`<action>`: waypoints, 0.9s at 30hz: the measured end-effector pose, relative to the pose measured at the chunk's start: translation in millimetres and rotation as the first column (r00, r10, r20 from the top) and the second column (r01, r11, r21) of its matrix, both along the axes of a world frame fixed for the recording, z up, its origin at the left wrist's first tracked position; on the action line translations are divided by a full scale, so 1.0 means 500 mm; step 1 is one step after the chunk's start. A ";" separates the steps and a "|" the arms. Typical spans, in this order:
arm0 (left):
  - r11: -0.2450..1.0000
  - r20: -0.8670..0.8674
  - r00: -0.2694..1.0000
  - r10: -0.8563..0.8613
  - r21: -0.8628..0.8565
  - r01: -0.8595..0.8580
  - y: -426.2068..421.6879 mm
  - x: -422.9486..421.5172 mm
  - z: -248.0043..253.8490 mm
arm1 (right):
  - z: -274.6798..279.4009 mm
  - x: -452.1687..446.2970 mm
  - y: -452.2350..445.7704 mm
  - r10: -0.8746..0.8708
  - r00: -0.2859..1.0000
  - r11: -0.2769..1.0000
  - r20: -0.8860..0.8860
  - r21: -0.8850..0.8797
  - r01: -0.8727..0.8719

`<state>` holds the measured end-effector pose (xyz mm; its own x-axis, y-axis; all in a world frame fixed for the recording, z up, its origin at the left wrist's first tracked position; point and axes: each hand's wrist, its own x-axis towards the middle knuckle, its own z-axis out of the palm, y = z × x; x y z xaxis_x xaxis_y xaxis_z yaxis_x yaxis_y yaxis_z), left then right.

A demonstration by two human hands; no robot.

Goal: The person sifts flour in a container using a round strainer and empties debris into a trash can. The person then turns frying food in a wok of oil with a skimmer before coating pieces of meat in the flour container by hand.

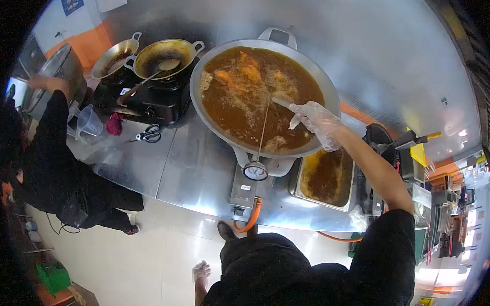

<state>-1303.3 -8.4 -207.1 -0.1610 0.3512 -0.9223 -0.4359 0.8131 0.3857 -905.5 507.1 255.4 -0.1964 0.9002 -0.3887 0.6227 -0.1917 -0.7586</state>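
Observation:
A large metal wok (pixel 331 83) holds bubbling brown oil with orange fried pieces (pixel 250 71) near its far side. My right hand (pixel 317 122), in a clear plastic glove, is closed on a metal utensil handle (pixel 282 102) over the right part of the oil. The utensil's far end is hidden in the oil. A dial thermometer (pixel 255 171) rests at the near rim, its long probe reaching into the oil. My left hand (pixel 201 271), also gloved, hangs low over the floor beside my body. Its fingers look loosely curled, and I cannot make out whether it holds anything.
On the left, two smaller pans (pixel 167 56) sit by a black stove (pixel 144 103), with a ladle in one. Scissors (pixel 148 134) and a plastic jug (pixel 89 120) lie near. A co-worker (pixel 56 162) stands left. An oil-filled tray (pixel 326 177) is right of the wok.

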 end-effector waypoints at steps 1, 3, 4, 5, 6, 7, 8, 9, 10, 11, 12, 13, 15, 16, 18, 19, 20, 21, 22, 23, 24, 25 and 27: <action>1.000 -0.049 0.999 -0.006 0.001 0.006 -0.003 0.004 0.003 | -0.012 0.003 0.011 0.022 0.999 0.996 0.028 0.085 -0.024; 0.999 -0.047 0.999 -0.006 0.034 0.007 -0.013 0.007 0.007 | -0.017 0.008 0.030 -0.013 0.999 0.994 0.046 0.105 0.008; 0.999 -0.062 0.998 -0.015 0.039 0.018 -0.019 0.011 0.005 | -0.015 0.011 0.035 -0.031 0.998 0.993 0.056 0.116 0.024; 0.999 -0.075 0.997 -0.025 0.043 0.028 -0.021 0.016 0.003 | -0.012 0.012 0.037 -0.072 0.997 0.989 0.006 0.127 0.070; 0.999 -0.103 0.994 -0.037 0.009 0.038 -0.018 0.021 0.001 | -0.010 0.012 0.036 -0.112 0.993 0.984 -0.044 0.136 0.117; 0.999 -0.101 0.994 -0.033 0.016 0.034 -0.018 0.025 0.000 | -0.006 0.013 0.035 -0.152 0.984 0.976 -0.095 0.142 0.165; 0.999 -0.101 0.994 -0.029 0.024 0.032 -0.020 0.027 0.000 | 0.005 0.015 0.034 -0.108 0.993 0.978 0.046 0.186 0.098; 0.999 -0.102 0.994 -0.027 0.030 0.030 -0.024 0.027 -0.002 | 0.027 0.019 0.032 -0.069 0.980 0.975 0.186 0.219 0.027; 0.999 -0.099 0.995 -0.027 0.034 0.030 -0.024 0.025 -0.006 | 0.042 0.024 0.033 -0.034 0.945 0.969 0.325 0.242 -0.048; 0.999 -0.094 0.995 -0.026 0.037 0.030 -0.022 0.024 -0.011 | 0.049 0.032 0.040 -0.010 0.924 0.967 0.382 0.240 -0.089; 0.999 -0.089 0.996 -0.026 0.040 0.030 -0.017 0.025 -0.010 | 0.056 0.041 0.049 0.015 0.898 0.963 0.440 0.235 -0.131; 0.997 -0.082 0.996 -0.022 0.067 0.028 -0.015 0.023 -0.008 | 0.063 0.048 0.052 0.038 0.868 0.959 0.495 0.227 -0.171; 0.993 -0.066 0.998 -0.015 0.120 0.022 -0.016 0.020 -0.009 | 0.089 0.057 0.038 0.071 0.918 0.955 0.391 0.238 -0.175; 0.994 -0.067 0.998 -0.017 0.110 0.025 -0.014 0.019 -0.015 | 0.105 0.058 0.030 0.087 0.937 0.954 0.337 0.242 -0.176; 0.995 -0.067 0.997 -0.030 0.094 0.036 -0.004 0.017 -0.029 | 0.138 0.062 0.023 0.090 0.916 0.968 0.391 0.181 -0.172; 0.995 -0.057 0.997 -0.045 0.092 0.050 0.000 0.015 -0.033 | 0.149 0.068 0.024 0.090 0.904 0.974 0.417 0.151 -0.167; 0.994 -0.048 0.997 -0.060 0.091 0.065 0.004 0.012 -0.037 | 0.137 0.089 0.032 0.186 0.799 0.867 0.572 0.286 -0.407; 0.993 -0.038 0.996 -0.077 0.091 0.080 0.011 0.010 -0.038 | 0.112 0.121 0.046 0.224 0.654 0.689 0.723 0.357 -0.631; 0.992 -0.041 0.995 -0.095 0.080 0.098 0.018 0.011 -0.038 | 0.106 0.134 0.049 0.201 0.484 0.459 0.851 0.355 -0.815; 0.991 -0.045 0.993 -0.112 0.069 0.115 0.028 0.011 -0.040 | 0.107 0.145 0.054 0.210 0.469 0.482 0.858 0.326 -0.813; 0.990 -0.049 0.990 -0.129 0.057 0.132 0.037 0.010 -0.042 | 0.115 0.144 0.054 0.220 0.454 0.505 0.863 0.298 -0.810; 0.991 -0.028 0.993 -0.116 0.062 0.117 0.044 0.005 -0.043 | 0.120 0.141 0.052 0.232 0.442 0.526 0.867 0.270 -0.807; 0.995 0.015 0.997 -0.077 0.067 0.076 0.051 -0.002 -0.046 | 0.130 0.134 0.050 0.230 0.412 0.593 0.882 0.208 -0.778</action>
<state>-1304.4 17.3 -230.0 -0.1150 0.4225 -0.8990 -0.3804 0.8173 0.4328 -838.7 532.3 320.6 -0.5966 0.7883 -0.1503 0.7656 0.6153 0.1880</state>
